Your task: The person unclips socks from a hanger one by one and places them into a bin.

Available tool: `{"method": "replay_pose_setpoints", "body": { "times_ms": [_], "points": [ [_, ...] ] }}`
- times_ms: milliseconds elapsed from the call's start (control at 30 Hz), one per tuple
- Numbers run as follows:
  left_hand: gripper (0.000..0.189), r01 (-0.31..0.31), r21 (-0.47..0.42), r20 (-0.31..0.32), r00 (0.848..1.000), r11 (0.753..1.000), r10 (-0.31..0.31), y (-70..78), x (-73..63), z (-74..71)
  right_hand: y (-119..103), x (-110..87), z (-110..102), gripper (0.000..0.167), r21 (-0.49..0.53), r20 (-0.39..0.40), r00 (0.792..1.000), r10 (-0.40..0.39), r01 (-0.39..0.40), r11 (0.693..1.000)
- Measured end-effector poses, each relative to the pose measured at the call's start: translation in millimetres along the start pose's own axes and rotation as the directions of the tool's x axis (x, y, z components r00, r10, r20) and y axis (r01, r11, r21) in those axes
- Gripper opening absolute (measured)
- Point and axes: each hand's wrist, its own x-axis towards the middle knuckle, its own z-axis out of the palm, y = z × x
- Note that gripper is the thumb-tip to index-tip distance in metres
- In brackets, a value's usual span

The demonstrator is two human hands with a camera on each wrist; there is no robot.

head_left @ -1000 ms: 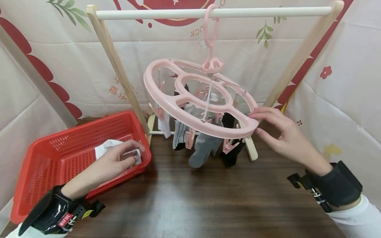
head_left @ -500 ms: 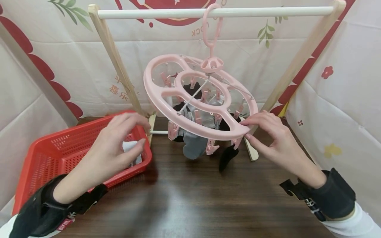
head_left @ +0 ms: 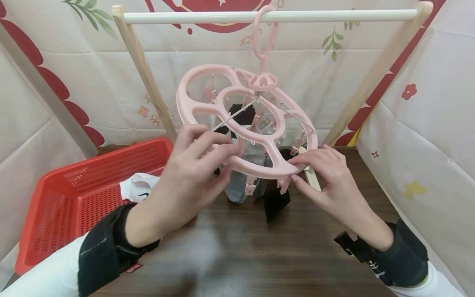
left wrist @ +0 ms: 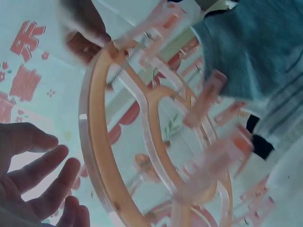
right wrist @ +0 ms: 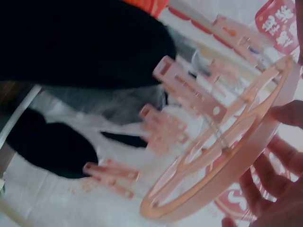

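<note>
A pink round clip hanger (head_left: 280,168) hangs tilted, its front right side low. My right hand (head_left: 328,175) pinches that low rim, thumb on one side and fingers on the other. At the rim's front left, my left hand (head_left: 189,177) overlaps it in the head view; in the left wrist view its loosely bent fingers (left wrist: 47,179) stand apart from the rim, holding nothing. Below the hanger, pink clothespins (right wrist: 189,90) hold socks: a black sock (right wrist: 85,47), a grey sock (left wrist: 251,52) and a striped sock (left wrist: 286,106) among them. My left hand hides part of the rim.
The hanger's hook (head_left: 256,37) hangs over the white rail (head_left: 185,17) of a wooden-legged stand (head_left: 144,74). At left, a red basket (head_left: 48,181) holds a white sock (head_left: 135,185). A dark wooden table (head_left: 237,255) lies below, with printed cloth (head_left: 415,136) around it.
My left hand has risen from the basket and moved right to the hanger. The hanger has turned, its clips and socks swinging, while my right hand stays on the rim and shifts slightly left.
</note>
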Motion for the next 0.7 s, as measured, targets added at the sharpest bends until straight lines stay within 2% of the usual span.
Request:
{"method": "replay_pose_setpoints", "body": {
  "times_ms": [67,100,233,333,500,700],
  "points": [
    [0.024,-0.032,-0.008,0.023,0.999,0.999,0.032,56.1,40.5,-37.6,-5,0.3,3,0.044,-0.009,-0.007,1.000,0.016,-0.016,1.000],
    [0.021,-0.037,-0.011,0.038,0.999,0.999,0.037,69.8,49.9,-45.4,-8,0.5,5,0.044,-0.015,-0.010,1.000,0.022,-0.023,1.000],
    [0.020,-0.032,0.040,0.127,0.992,0.999,0.027,74.7,52.6,-37.0,-17,3.2,15,0.045,-0.039,-0.037,0.999,0.020,-0.021,0.999],
    [0.022,-0.019,0.032,0.167,0.986,0.999,0.013,73.1,49.4,-31.7,-23,4.6,22,0.044,-0.044,-0.051,0.999,0.012,-0.014,0.999],
    [0.025,-0.023,0.008,0.177,0.984,1.000,0.021,69.1,43.9,-29.1,-28,6.2,32,0.041,-0.045,-0.071,0.997,-0.022,0.019,0.999],
    [0.024,-0.024,-0.053,0.182,0.983,0.998,0.033,61.4,40.8,-32.0,-27,8.6,30,0.035,0.047,-0.089,0.994,-0.062,0.067,0.997]
  ]
}}
